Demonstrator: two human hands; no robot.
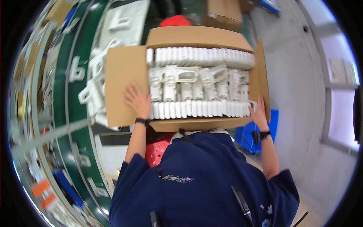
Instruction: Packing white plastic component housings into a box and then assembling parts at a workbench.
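At carton [206, 125] | left hand [138, 101] on left flap [123, 70] — grip wide | right hand [259, 115] at right flap [262, 75] — can't tell grip

Matt cardboard box [198, 39], smooth plastic parts [204, 56]

Box [200, 36]: cardboard, centre, packed with white parts [189, 109].
Belt [60, 85]: green, nine o'clock, loose pieces [77, 69] along it.
Bench [138, 10]: pale, eleven o'clock, white frame [119, 24] on it.

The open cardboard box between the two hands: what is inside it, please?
Inside the cardboard box, white parts stand in tight rows along the near and far sides, with other white pieces less evenly placed between. Anything beneath them is covered.
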